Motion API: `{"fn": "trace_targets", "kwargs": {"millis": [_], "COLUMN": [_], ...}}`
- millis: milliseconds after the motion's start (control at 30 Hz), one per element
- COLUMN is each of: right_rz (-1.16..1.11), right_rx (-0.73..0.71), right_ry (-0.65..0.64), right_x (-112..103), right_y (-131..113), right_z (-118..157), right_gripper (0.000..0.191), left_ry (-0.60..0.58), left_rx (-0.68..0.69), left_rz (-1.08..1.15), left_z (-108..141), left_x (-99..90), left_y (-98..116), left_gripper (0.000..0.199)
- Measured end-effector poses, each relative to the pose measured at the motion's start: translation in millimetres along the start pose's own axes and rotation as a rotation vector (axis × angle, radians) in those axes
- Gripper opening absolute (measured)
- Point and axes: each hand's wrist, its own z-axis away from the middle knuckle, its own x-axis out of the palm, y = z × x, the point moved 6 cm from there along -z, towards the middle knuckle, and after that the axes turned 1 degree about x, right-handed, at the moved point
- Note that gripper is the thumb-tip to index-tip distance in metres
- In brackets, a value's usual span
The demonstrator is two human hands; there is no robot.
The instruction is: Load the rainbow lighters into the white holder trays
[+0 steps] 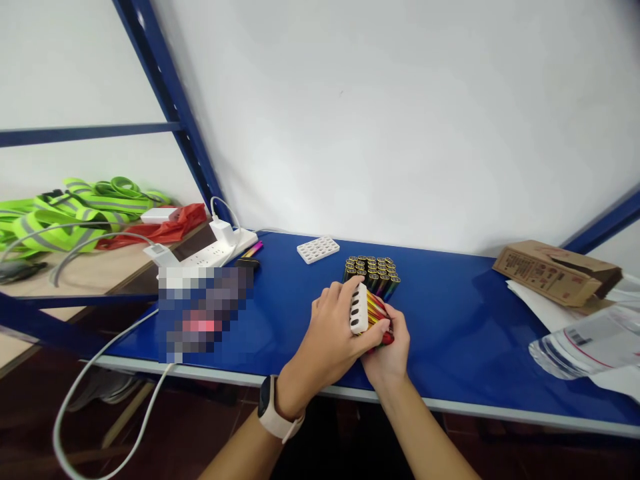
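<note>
Just above the table's front edge, my left hand [333,330] is closed on a white tray with holes [358,311], turned on its side. Shiny red and gold tubes [377,308] stick out of the tray to the right. Around the tubes' far ends my right hand [393,350] is closed, partly hiding them. Right behind my hands stands a block of dark tubes with gold rims [371,267], upright in rows. Farther back to the left, a second white tray with holes [319,249] lies flat on the blue table [285,293].
On the left are a white power strip [210,257], charger cables and a pixelated patch. Green reflective straps [85,207] lie on a side shelf. At right sit a cardboard box [555,273], papers and a clear plastic bottle [585,343]. A wall borders the back.
</note>
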Motion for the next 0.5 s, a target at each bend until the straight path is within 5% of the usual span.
{"fn": "trace_targets", "kwargs": {"millis": [233,500], "right_rz": [-0.069,-0.056], "right_rx": [0.069,0.065], "right_ry": [0.058,0.072], "right_x": [-2.5,-0.1], "right_y": [-1.8,-3.7], "right_z": [1.1,2.9], "right_gripper": [0.03,0.027], "left_ry": [-0.034,-0.21], "left_rx": [-0.006,0.121], "left_rz": [-0.056,-0.02], "left_z": [-2.8,-3.8], "left_x": [2.4,-5.1], "left_y": [9.0,6.5], "left_gripper": [0.075,0.116]}}
